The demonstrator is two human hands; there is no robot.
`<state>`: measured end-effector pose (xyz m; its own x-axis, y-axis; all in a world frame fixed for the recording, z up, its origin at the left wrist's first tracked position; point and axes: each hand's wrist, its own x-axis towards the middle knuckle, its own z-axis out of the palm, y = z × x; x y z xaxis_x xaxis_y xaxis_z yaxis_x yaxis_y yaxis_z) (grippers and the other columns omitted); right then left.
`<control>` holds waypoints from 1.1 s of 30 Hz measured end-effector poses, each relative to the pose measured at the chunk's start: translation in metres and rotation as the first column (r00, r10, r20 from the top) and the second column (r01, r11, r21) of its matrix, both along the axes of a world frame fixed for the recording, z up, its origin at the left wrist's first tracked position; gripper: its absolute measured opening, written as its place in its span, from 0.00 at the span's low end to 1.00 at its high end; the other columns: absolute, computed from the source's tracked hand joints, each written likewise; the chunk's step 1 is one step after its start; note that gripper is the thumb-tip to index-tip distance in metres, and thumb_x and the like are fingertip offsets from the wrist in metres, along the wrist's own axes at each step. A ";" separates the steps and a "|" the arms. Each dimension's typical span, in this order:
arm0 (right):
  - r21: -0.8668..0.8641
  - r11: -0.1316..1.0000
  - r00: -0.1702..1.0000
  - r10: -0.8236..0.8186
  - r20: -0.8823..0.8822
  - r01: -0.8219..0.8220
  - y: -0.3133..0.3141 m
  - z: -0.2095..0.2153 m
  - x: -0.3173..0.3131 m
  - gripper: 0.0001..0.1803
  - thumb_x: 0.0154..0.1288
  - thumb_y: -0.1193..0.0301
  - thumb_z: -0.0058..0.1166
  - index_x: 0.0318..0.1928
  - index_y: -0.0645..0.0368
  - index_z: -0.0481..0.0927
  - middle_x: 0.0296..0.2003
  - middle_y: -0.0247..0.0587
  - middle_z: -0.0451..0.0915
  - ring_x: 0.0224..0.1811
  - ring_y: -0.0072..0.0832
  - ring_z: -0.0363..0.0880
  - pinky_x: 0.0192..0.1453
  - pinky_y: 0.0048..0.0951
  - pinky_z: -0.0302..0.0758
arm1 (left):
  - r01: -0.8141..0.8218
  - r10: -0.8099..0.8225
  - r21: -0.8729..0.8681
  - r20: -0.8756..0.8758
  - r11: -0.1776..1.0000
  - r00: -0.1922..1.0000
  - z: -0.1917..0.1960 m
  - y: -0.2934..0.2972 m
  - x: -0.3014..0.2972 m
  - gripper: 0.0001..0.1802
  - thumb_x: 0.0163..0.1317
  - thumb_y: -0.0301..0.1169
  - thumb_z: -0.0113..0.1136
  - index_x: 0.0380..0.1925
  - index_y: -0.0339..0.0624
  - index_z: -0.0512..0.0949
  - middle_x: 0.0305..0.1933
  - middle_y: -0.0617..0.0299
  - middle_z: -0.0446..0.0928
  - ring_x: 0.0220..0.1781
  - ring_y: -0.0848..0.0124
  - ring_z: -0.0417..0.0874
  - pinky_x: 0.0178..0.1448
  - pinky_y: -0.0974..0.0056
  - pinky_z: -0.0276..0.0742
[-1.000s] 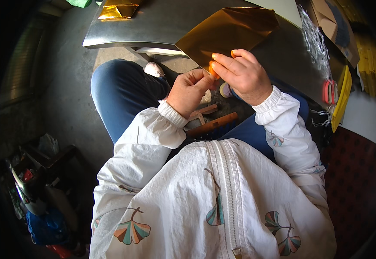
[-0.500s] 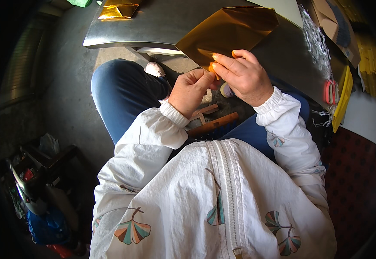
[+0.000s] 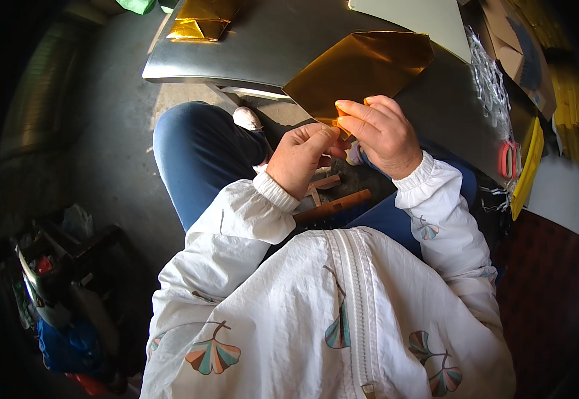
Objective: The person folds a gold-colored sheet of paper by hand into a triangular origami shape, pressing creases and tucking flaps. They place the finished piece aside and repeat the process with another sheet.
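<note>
A large sheet of shiny gold foil paper [image 3: 349, 70] is held over the near edge of the dark table, its sides folded in at an angle. My left hand [image 3: 303, 156] pinches the sheet's near corner between thumb and forefinger. On the right, my right hand [image 3: 386, 136] grips the same corner area, fingers curled over a small bent piece of the foil. The fingers hide the exact shape of the fold. Farther left on the table lies a folded gold foil piece [image 3: 199, 20].
The dark table [image 3: 263, 46] spans the top. At its right are silvery strands [image 3: 489, 73], red-handled scissors [image 3: 508, 159], a yellow strip [image 3: 528, 169] and a cardboard box [image 3: 509, 50]. A pale sheet [image 3: 416, 20] lies at the back. Dark clutter [image 3: 70, 292] stands lower left.
The view has shifted, so the table and foil sit slightly lower and farther right. Both hands stay at the foil's near corner; the small fold under the right fingers looks more upright.
</note>
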<state>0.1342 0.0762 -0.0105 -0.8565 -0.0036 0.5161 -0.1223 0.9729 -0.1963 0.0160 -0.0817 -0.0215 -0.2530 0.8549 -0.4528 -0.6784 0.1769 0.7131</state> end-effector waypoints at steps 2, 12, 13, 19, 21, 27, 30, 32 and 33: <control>-0.035 0.999 1.000 -0.018 0.020 0.019 0.000 0.001 -0.001 0.10 0.58 0.78 0.60 0.42 0.57 0.83 0.48 0.38 0.84 0.43 0.34 0.82 0.59 0.40 0.76 | -0.027 0.010 -0.075 -0.216 0.997 0.976 0.008 -0.003 -0.003 0.13 0.70 0.37 0.57 0.39 0.37 0.82 0.34 0.62 0.83 0.34 0.76 0.80 0.42 0.71 0.74; -0.192 0.978 0.994 -0.066 0.090 0.082 0.001 0.010 -0.008 0.12 0.59 0.78 0.62 0.44 0.57 0.81 0.45 0.38 0.85 0.46 0.38 0.83 0.56 0.38 0.75 | 0.085 0.000 -0.030 -0.943 0.996 -0.332 0.006 -0.002 -0.047 0.32 0.56 0.28 0.68 0.63 0.49 0.73 0.68 0.61 0.73 0.73 0.62 0.68 0.71 0.51 0.63; -0.197 0.977 0.993 -0.066 0.102 0.085 0.001 0.012 -0.009 0.12 0.59 0.78 0.61 0.45 0.57 0.80 0.44 0.38 0.85 0.46 0.38 0.82 0.56 0.37 0.75 | 0.079 0.031 0.004 -0.937 0.997 -0.348 0.003 0.000 -0.048 0.31 0.56 0.28 0.67 0.62 0.49 0.74 0.67 0.61 0.74 0.73 0.63 0.69 0.71 0.51 0.64; -0.253 0.965 0.995 -0.044 0.087 0.065 0.003 0.024 -0.017 0.12 0.61 0.79 0.60 0.46 0.59 0.78 0.46 0.43 0.83 0.49 0.43 0.82 0.57 0.40 0.77 | 0.079 0.136 0.115 -0.918 0.990 -0.373 -0.004 0.008 -0.055 0.24 0.59 0.28 0.66 0.57 0.47 0.78 0.56 0.63 0.82 0.63 0.65 0.79 0.65 0.55 0.70; -0.326 0.942 0.996 -0.050 0.080 0.073 0.004 0.029 -0.024 0.11 0.64 0.80 0.57 0.46 0.61 0.76 0.49 0.47 0.82 0.49 0.46 0.81 0.57 0.41 0.77 | 0.063 0.153 0.140 -0.921 0.988 -0.358 -0.003 0.010 -0.057 0.24 0.58 0.30 0.66 0.57 0.46 0.77 0.52 0.63 0.84 0.57 0.67 0.82 0.62 0.57 0.71; -0.472 0.832 0.941 -0.157 0.301 0.290 0.010 0.047 -0.044 0.07 0.70 0.77 0.47 0.46 0.65 0.74 0.40 0.57 0.82 0.41 0.51 0.82 0.43 0.40 0.79 | 0.005 0.179 0.184 -0.946 0.983 -0.270 -0.002 0.012 -0.058 0.29 0.58 0.29 0.66 0.62 0.44 0.74 0.50 0.59 0.84 0.47 0.64 0.85 0.55 0.58 0.71; -0.478 0.813 0.930 -0.197 0.312 0.333 0.011 0.050 -0.052 0.07 0.71 0.75 0.46 0.44 0.66 0.74 0.32 0.58 0.80 0.36 0.52 0.82 0.38 0.41 0.77 | -0.013 0.180 0.192 -0.939 0.981 -0.292 -0.002 0.013 -0.060 0.28 0.58 0.29 0.66 0.61 0.43 0.74 0.50 0.58 0.84 0.48 0.65 0.85 0.55 0.58 0.71; -0.515 0.770 0.915 -0.223 0.336 0.377 0.012 0.049 -0.057 0.07 0.71 0.75 0.46 0.43 0.66 0.74 0.32 0.57 0.80 0.36 0.52 0.82 0.39 0.41 0.77 | -0.034 0.182 0.199 -0.945 0.980 -0.273 -0.002 0.013 -0.060 0.28 0.57 0.28 0.67 0.60 0.42 0.75 0.51 0.57 0.84 0.48 0.65 0.85 0.56 0.58 0.70; -0.533 0.759 0.918 -0.222 0.330 0.375 0.013 0.048 -0.058 0.07 0.70 0.75 0.46 0.42 0.66 0.75 0.32 0.57 0.80 0.36 0.52 0.81 0.39 0.40 0.77 | -0.044 0.181 0.200 -0.948 0.979 -0.263 -0.001 0.013 -0.060 0.28 0.57 0.28 0.67 0.60 0.42 0.75 0.51 0.57 0.84 0.48 0.65 0.85 0.56 0.58 0.70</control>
